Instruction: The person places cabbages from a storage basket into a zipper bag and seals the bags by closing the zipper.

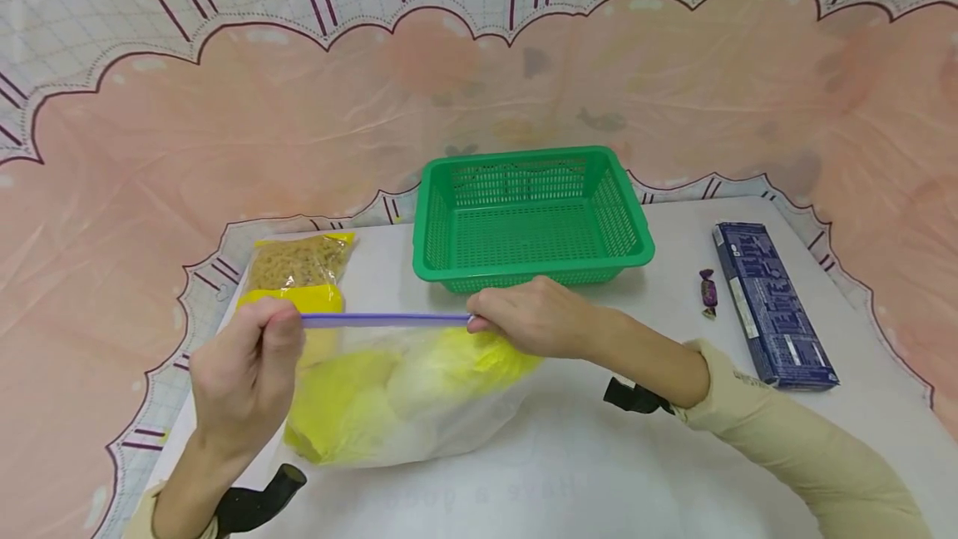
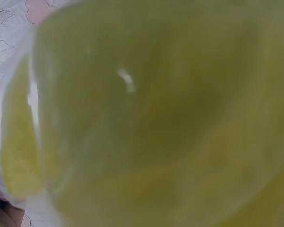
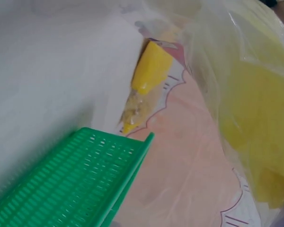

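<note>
The tabletop [image 1: 569, 472] carried a green basket [image 1: 530, 219]. Just in front of the basket lay a clear zip bag [image 1: 404, 393] of yellow contents. The left hand [image 1: 243, 373] pinched one end of its purple zip strip [image 1: 385, 319], the right hand [image 1: 535, 318] the other. Left of the basket lay a pasta packet [image 1: 299, 269]; right of it, a blue box [image 1: 774, 302] and a wrapped candy [image 1: 708, 291].

Clear plastic zip bag [image 1: 419, 406] with purple seal strip [image 1: 385, 319], yellow contents. Green perforated plastic basket [image 1: 528, 219]. Yellow-banded clear packet of tan pasta [image 1: 299, 269]. Dark blue printed rectangular box [image 1: 773, 304]. Purple-wrapped candy [image 1: 708, 290]. Pink scalloped patterned backdrop cloth [image 1: 224, 123].
</note>
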Tool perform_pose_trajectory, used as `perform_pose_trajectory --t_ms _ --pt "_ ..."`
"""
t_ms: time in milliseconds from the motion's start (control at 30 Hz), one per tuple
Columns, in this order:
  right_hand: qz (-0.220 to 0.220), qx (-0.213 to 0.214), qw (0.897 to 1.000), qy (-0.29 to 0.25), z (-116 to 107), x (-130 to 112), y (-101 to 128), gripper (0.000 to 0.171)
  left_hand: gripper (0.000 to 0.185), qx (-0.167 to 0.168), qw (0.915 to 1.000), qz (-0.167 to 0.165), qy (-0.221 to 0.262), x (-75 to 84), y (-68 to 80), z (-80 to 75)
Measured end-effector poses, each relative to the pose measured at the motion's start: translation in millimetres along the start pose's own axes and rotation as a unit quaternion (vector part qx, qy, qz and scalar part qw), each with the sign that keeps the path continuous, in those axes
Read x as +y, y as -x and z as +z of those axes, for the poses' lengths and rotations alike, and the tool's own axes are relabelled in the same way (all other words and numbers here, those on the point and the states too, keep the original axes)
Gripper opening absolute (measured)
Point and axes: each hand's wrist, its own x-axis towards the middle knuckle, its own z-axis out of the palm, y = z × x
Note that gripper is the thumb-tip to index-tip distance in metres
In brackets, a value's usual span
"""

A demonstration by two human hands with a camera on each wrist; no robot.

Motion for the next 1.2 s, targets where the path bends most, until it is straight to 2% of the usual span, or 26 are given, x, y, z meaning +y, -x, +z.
perform_pose_trajectory --t_ms 133,333,633,833,1067,1200 --pt "0.007 -0.028 0.998 -0.047 -3.6 1.5 -0.6 0.033 0.050 -0.006 0.9999 -0.008 0.000 0.1 1.3 -1.5" --pt "-0.003 -0.026 0.997 -0.073 -5.5 2.7 -1.5 0.028 0.050 -0.012 0.9998 -0.011 -0.011 -0.4 3.1 -4.2" --pt "-0.043 0.012 0.995 -0.086 -3.3 6.2 -0.2 0.026 0.052 -0.008 0.9994 -0.009 -0.033 -0.4 6.0 -5.1" --pt "-0.050 0.059 0.996 -0.051 -0.7 9.2 4.2 0.029 0.051 -0.014 0.9986 -0.031 -0.040 -2.2 6.5 -9.9" --pt "-0.020 0.068 0.995 -0.071 0.8 11.8 1.3 0.025 0.045 0.023 0.9977 -0.062 0.014 -7.2 5.3 -15.9" --pt "-0.019 0.072 0.995 -0.072 -0.6 11.0 1.1 0.024 0.043 0.024 0.9978 -0.060 0.014 -10.5 6.6 -18.4"
